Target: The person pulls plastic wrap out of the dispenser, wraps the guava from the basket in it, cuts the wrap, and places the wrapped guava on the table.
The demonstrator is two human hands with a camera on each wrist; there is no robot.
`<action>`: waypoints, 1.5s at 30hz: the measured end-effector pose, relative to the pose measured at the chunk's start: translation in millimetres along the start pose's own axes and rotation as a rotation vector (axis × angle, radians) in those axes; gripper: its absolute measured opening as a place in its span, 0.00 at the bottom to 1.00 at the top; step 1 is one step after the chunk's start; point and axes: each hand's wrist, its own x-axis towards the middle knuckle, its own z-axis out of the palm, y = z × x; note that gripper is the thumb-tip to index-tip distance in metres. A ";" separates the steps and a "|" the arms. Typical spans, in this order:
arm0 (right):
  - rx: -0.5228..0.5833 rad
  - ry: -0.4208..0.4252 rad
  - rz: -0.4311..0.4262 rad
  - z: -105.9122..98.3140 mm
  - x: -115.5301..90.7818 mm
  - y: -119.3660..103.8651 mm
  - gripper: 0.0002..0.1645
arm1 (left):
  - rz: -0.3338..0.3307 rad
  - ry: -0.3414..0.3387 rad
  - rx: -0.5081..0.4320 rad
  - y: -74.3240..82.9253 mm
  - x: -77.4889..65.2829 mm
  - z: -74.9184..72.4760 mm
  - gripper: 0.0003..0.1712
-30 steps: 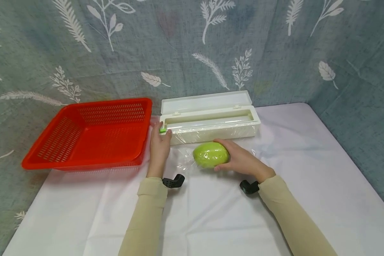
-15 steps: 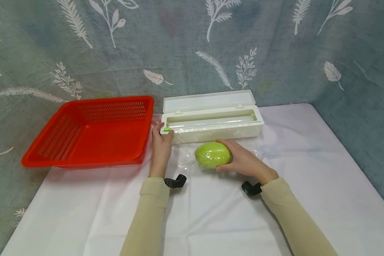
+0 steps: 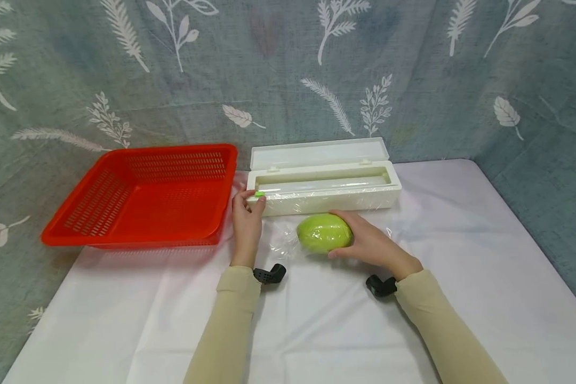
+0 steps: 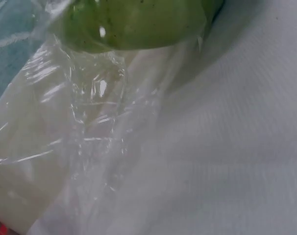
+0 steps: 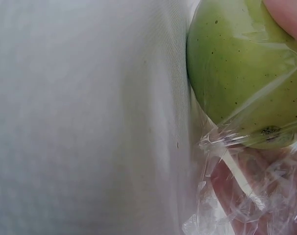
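A green mango (image 3: 324, 233), wrapped in clear cling film (image 3: 282, 242), lies in front of a white film dispenser box (image 3: 333, 202). My right hand (image 3: 367, 242) grips its right end, thumb in front and fingers behind. The right wrist view shows the thumb (image 5: 290, 17) on the skin and crumpled film (image 5: 266, 186) over the other fingers. My left hand (image 3: 247, 229) pinches a small green slider (image 3: 259, 194) at the box's front left corner between thumb and forefinger. Film (image 4: 97, 112) stretches from box to mango in the left wrist view, where this hand is mostly out of sight.
A red plastic basket (image 3: 211, 234) stands left of the box, close beside my left hand. The box's lid (image 3: 319, 153) is raised at the back, with a film roll (image 3: 321, 184) inside. A patterned curtain (image 3: 278, 80) hangs behind the white-covered table (image 3: 326, 330).
My left forefinger has moved from the box's left side onto the green slider. The right hand keeps its grip on the mango. The whole head view has shifted slightly.
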 end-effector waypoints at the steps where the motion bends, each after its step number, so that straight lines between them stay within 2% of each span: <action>1: 0.002 -0.003 0.000 -0.1 -0.1 -0.1 0.56 | 0.004 0.004 0.004 0.2 0.2 0.1 0.18; 8: -0.005 -0.010 0.004 0.0 -0.2 -0.8 0.56 | 0.023 0.011 0.024 0.6 2.2 -0.1 0.14; 19: -0.011 -0.013 0.005 -1.5 -0.7 0.7 0.56 | 0.036 -0.013 -0.022 1.5 2.0 1.3 0.13; 29: -0.014 -0.022 0.031 -1.3 0.9 1.5 0.56 | 0.041 -0.048 0.027 4.3 -0.5 1.6 0.11; 35: -0.014 -0.021 0.040 -2.4 1.0 0.0 0.56 | 0.108 -0.071 0.115 7.9 0.1 3.9 0.11; 41: -0.017 -0.019 0.052 -2.1 0.9 0.2 0.56 | 0.172 -0.085 0.307 12.9 3.5 5.5 0.16; 45: -0.004 -0.024 0.061 -1.4 0.3 -1.0 0.56 | 0.200 -0.091 0.419 15.8 5.8 2.6 0.15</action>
